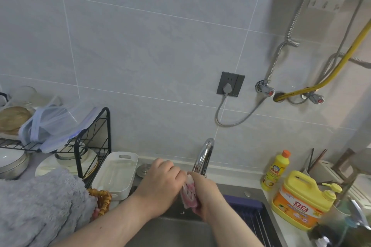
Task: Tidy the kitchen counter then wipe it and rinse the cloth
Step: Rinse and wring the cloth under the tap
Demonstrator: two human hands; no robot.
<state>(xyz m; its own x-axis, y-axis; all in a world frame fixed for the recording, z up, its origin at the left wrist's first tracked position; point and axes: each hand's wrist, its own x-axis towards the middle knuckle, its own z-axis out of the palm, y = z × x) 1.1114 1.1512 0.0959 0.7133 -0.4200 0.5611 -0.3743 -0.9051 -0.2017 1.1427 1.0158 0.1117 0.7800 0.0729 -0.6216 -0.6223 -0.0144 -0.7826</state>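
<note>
- Hanging over the cloth (188, 194) is the tap (203, 156); a soap jug (301, 202) stands near.
- The rolled cloth points up at the tap; left hand (158, 184) and right hand (206, 194) squeeze it.

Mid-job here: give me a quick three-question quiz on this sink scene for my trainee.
1. True or false: the left hand and right hand both grip the bunched pink-and-white cloth over the steel sink.
2. Which stands right of the sink? A) orange-and-yellow detergent jug B) black wire rack C) grey fluffy towel
3. Which hand is nearer the white rectangular plastic tray?
Key: 1 true; 2 A; 3 left.
</note>
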